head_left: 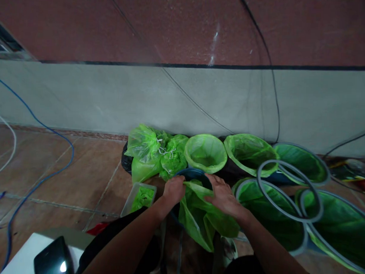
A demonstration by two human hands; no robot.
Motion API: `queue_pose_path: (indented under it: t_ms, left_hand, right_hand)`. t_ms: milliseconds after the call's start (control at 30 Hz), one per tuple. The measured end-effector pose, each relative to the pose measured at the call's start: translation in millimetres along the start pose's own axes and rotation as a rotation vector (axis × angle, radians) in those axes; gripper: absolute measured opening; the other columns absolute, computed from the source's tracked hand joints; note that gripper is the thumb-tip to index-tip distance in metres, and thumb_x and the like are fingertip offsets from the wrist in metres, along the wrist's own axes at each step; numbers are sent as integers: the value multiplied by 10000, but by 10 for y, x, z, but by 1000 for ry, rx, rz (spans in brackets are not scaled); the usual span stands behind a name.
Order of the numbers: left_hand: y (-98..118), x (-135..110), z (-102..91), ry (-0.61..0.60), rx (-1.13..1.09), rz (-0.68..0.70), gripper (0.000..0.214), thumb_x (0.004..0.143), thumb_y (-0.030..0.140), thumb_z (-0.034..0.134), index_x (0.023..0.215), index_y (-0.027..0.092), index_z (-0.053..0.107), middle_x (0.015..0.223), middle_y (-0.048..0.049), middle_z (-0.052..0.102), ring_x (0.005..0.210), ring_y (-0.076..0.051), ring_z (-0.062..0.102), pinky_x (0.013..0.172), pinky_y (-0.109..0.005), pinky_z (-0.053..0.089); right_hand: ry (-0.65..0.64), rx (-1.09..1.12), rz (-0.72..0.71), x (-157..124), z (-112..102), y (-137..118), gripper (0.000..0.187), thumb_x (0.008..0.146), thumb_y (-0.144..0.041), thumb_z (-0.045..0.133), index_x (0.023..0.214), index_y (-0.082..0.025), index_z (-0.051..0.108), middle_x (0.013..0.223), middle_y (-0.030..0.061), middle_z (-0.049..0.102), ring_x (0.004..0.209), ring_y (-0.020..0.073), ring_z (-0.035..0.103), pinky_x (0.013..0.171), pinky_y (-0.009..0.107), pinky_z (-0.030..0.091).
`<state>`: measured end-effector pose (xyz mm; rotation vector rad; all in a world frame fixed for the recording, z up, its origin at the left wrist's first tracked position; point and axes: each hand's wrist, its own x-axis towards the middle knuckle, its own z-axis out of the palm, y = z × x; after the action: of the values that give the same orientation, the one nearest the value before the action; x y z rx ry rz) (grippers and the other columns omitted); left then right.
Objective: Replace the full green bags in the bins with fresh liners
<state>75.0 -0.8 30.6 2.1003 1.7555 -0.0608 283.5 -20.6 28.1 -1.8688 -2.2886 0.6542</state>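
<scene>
My left hand (174, 191) grips the edge of a green plastic bag (197, 215) at the rim of a dark blue bin (189, 173) in front of me. Beside it, my right hand (222, 196) lies flat on the same bag with fingers spread, pressing it toward the rim. The bag hangs down loosely below both hands. Most of the bin is hidden by the bag and my hands.
Tied green bags (153, 150) sit behind the bin by the wall. Several bins lined with green bags (206, 152) stand to the right, with a loose grey ring (288, 190) on them. A clear tray of green bags (140, 197) is left. Cables (40, 180) cross the tiled floor.
</scene>
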Motion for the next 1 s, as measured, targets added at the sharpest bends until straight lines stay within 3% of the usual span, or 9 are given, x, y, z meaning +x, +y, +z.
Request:
queue_pose_path:
  t_ms: [100,200,233,333,500,733,800,867,1000]
  left_hand:
    - [124,-65,53,-16,8,71,253,904,222,423,1027,173,639,1042,-86,696,977,-214,668,870,-314,510]
    - [183,-92,77,-27,15,90,256,915,246,415,1018,171,637,1030,-87,690,961,-213,669,856,-316,518]
    - [185,-92,80,-31,19,91,259,918,247,411,1018,169,637,1030,-89,689,957,-214,670,853,-318,520]
    - [156,-77,85,-41,32,94,283,936,257,386,1020,162,639,1030,-98,687,953,-217,673,854,-326,523]
    - [84,-60,80,-127,93,42,291,924,180,383,1050,140,642,1034,-121,697,975,-239,678,830,-336,531]
    - [-24,-24,-11,-116,134,-113,322,897,85,380,1042,102,668,987,-166,709,999,-277,680,823,-356,531]
    - [-38,-7,-27,-103,138,-124,304,899,99,399,1036,104,670,977,-170,707,994,-277,681,821,-353,532]
    - [-24,1,-27,-93,141,-117,297,901,105,407,1048,110,664,955,-164,705,980,-266,685,810,-341,535]
    - [74,-27,15,-83,129,22,330,914,109,361,1083,136,643,944,-126,704,944,-246,691,789,-336,542]
  right_hand:
    - [-31,60,-89,6,25,-142,626,764,-287,685,1360,-199,512,1297,121,604,1219,276,532,1024,397,380]
    - [-93,33,-92,2,35,-232,261,863,-264,558,1079,-173,672,1065,98,708,1040,250,633,927,346,421]
    - [-104,14,-73,-1,33,-245,217,888,-250,510,980,-172,690,990,91,722,973,238,654,876,327,431]
    - [-92,-42,12,-10,14,-245,278,925,-234,423,847,-181,685,858,83,724,845,210,671,746,289,418]
    - [-79,-153,146,1,-46,-155,330,950,-299,392,880,-188,694,857,99,720,838,234,678,671,297,384]
    - [-151,-264,285,56,-13,130,349,947,-214,385,929,-98,714,940,193,708,918,276,676,740,330,428]
    - [-207,-264,275,39,21,140,324,934,-229,418,926,-98,714,953,186,709,930,271,672,762,328,438]
    - [-198,-248,256,13,46,80,294,878,-275,525,1076,-125,684,1035,157,702,967,268,657,784,325,449]
    - [105,-250,138,-13,45,-147,822,734,-318,706,1464,-150,369,1390,161,520,1216,320,509,940,395,423]
